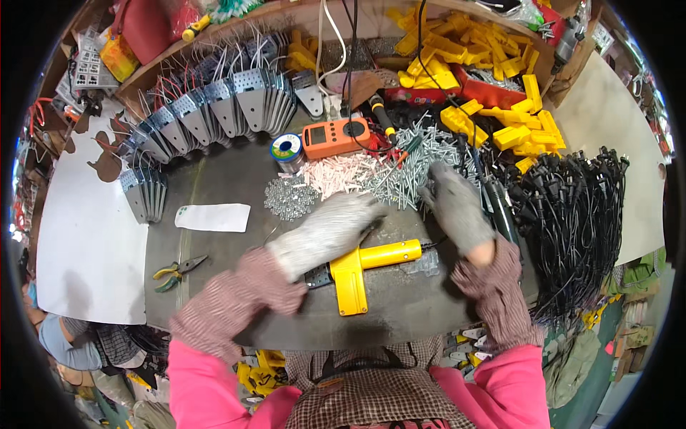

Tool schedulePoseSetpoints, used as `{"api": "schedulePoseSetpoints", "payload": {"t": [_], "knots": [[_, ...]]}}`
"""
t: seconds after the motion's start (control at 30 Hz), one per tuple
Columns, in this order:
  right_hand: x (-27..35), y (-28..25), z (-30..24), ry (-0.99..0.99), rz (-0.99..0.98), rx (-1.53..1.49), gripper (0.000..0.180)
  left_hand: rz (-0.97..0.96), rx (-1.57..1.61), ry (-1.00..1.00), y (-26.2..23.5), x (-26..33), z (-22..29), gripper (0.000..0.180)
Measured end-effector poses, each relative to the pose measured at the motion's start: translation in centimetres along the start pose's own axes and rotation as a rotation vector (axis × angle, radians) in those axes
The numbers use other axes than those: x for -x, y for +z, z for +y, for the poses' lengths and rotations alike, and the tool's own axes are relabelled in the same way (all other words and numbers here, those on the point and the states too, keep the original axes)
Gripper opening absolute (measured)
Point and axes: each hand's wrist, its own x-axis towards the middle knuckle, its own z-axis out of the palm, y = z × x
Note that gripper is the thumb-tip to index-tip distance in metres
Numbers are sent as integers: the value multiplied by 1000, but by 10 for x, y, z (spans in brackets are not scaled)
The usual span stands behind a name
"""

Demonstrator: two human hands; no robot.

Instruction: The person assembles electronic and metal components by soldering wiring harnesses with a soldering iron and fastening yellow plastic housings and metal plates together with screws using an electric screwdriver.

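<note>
My gloved left hand reaches in just above a yellow gun-shaped plastic tool, its fingers bunched at the edge of the small pink pieces. Whatever they pinch is hidden. The tool lies on the bench, with a perforated metal part at its left and a black cord at its right. My gloved right hand is at the right side of a heap of silvery screws. Its fingers are curled together and hide anything between them. Left of the screws lies a pile of small clear or metallic bits.
Behind stand an orange multimeter, a solder spool and stacked metal plates with wires. Yellow casings and bundled black cords fill the right; a dark-handled tool hangs near my right hand. Pliers and a white strip lie left.
</note>
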Motion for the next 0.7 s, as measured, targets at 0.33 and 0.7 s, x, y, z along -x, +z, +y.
{"api": "schedulePoseSetpoints", "payload": {"t": [0.33,0.7], "knots": [[-43,16,20,237,-311,-36,36,30,-439,374,29,-79,-19,23],[107,-51,-22,-97,-607,-583,16,-19,1125,-352,5,19,-6,27]]}}
